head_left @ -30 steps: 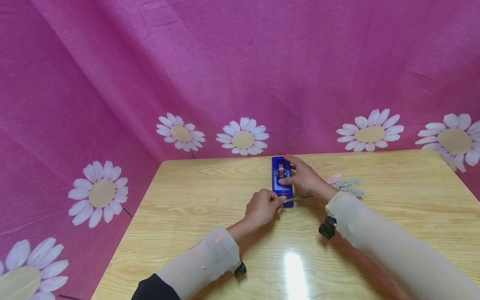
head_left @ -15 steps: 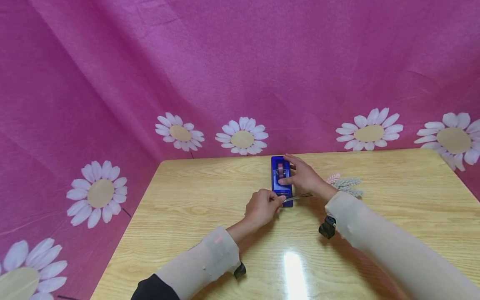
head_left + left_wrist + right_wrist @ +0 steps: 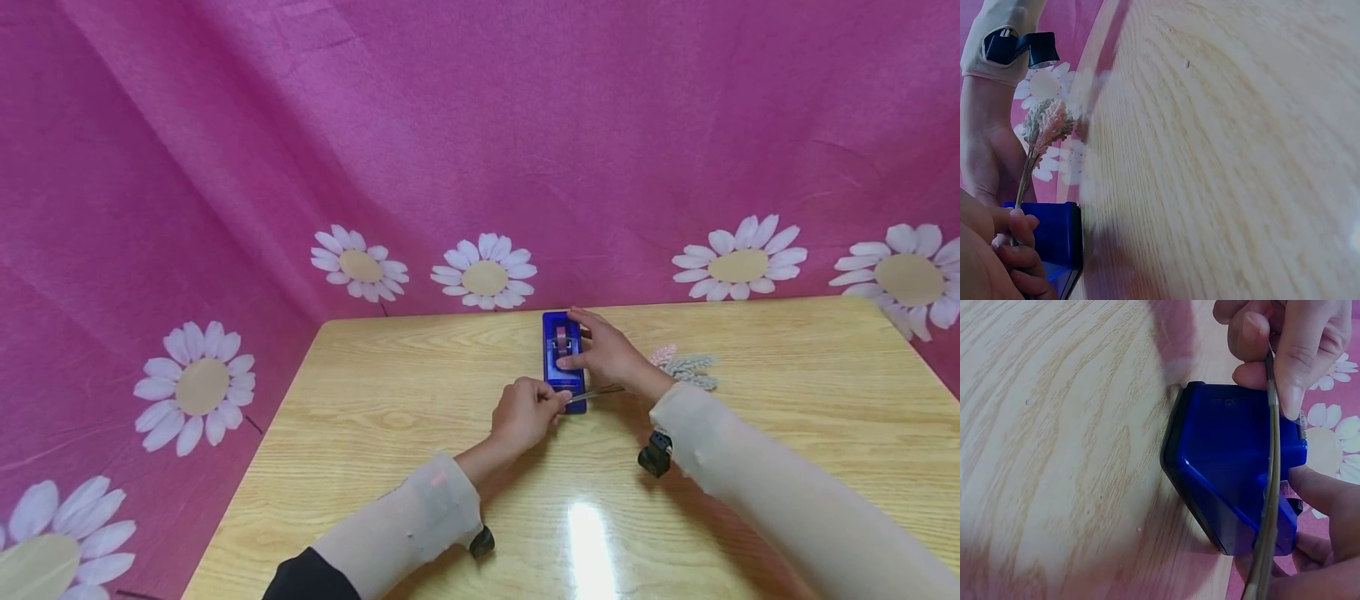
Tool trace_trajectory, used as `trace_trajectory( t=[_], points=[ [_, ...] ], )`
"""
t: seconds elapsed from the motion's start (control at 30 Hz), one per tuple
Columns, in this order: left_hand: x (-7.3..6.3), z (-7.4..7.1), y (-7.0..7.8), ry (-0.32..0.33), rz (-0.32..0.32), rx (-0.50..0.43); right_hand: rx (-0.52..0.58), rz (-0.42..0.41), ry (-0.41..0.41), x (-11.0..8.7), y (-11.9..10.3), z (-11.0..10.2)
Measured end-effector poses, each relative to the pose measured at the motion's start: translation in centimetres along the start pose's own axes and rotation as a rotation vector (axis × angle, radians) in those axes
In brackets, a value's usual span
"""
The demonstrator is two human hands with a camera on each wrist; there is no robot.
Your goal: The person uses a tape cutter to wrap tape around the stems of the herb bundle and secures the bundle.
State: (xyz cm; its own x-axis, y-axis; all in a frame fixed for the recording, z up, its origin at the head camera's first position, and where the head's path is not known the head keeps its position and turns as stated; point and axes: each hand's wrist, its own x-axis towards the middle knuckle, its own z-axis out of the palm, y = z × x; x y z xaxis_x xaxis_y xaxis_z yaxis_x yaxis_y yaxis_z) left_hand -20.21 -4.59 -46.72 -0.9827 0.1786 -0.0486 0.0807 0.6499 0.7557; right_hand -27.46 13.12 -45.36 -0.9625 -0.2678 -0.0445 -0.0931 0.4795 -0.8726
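Note:
A blue tape dispenser (image 3: 564,379) stands near the table's back edge, with a roll of tape in its middle. My right hand (image 3: 611,358) grips it from the right side, thumb over the top. In front, my left hand (image 3: 525,412) pinches the thin stems (image 3: 1272,456) of a small bunch of dried flower sprigs (image 3: 688,368) at their ends, beside the dispenser's cutting end. Pink and grey-green heads (image 3: 1050,125) fan out to the right, beyond my right wrist. The right wrist view has the stems crossing in front of the dispenser's blue side (image 3: 1222,462).
The wooden table (image 3: 390,375) has a bright light reflection (image 3: 591,550) near its front. Behind and to the left hangs a magenta cloth (image 3: 480,125) printed with white daisies. Black wrist cameras (image 3: 656,454) are strapped under both sleeves.
The sprigs' heads have shifted slightly left and back, the stems turning a little in my left fingers. My right hand and the tape dispenser keep their places.

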Motion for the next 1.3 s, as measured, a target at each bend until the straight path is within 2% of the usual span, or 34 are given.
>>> trace_trajectory(
  t=[0.4,0.77,0.97,1.07,1.17,1.3],
  points=[
    [0.1,-0.2,0.2,-0.015,-0.023,-0.013,0.0,0.036,-0.009,0.0,0.0,-0.1],
    [0.1,-0.3,0.4,0.003,0.005,0.085,-0.002,0.028,0.003,0.1,0.3,-0.1],
    [0.2,-0.2,0.4,0.01,0.01,0.092,-0.001,0.017,0.01,0.1,0.4,0.0],
    [0.2,0.0,0.1,0.037,0.048,0.102,-0.004,0.006,0.011,0.0,0.2,0.0],
    [-0.1,0.4,-0.7,0.051,0.095,0.158,0.006,-0.003,0.011,-0.1,0.1,0.0],
    [-0.6,0.9,-1.7,0.032,0.1,0.176,0.007,-0.013,0.002,-0.2,0.0,0.1]
  ],
)
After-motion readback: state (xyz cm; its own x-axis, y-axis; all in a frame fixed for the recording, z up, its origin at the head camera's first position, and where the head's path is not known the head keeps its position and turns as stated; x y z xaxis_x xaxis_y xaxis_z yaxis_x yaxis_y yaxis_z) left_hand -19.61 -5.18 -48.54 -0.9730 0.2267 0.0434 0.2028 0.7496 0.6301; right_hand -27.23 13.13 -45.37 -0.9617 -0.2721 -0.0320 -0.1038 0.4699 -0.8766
